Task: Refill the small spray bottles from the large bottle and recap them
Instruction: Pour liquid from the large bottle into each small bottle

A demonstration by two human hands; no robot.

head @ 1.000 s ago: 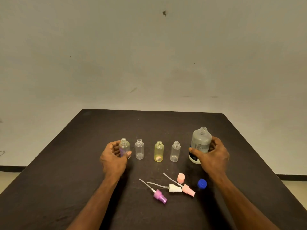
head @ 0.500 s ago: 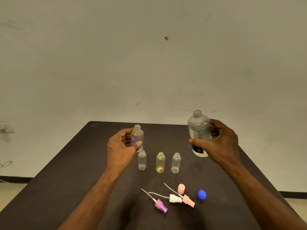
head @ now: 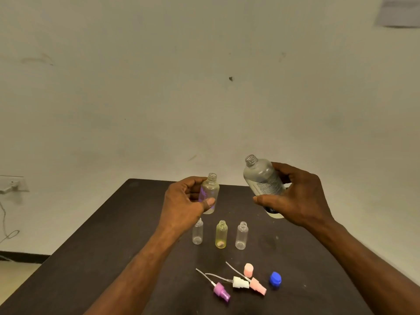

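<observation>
Shown mid-task, the first pour is being set up. The left hand grips a small spray bottle, thumb across its front and fingers curled behind, holding it upright and uncapped above the tabletop. To the right of that bottle and slightly higher, the right hand wraps the large bottle, which is open and tilted with its neck leaning toward the small bottle; the two mouths are near but apart, and no liquid is seen flowing. Below the held small bottle stand three more uncapped bottles in a row: a clear one, a yellow one and another clear one. Nearer the person than that row lie the purple sprayer, white sprayer, pink sprayer, pink cap and blue cap.

The next move probably calls for bringing the large neck directly over the narrow mouth and tipping slowly, since the small opening leaves little margin and spill would fall on the row beneath. Open tabletop lies left of the row; the far edge is just behind the hands.
</observation>
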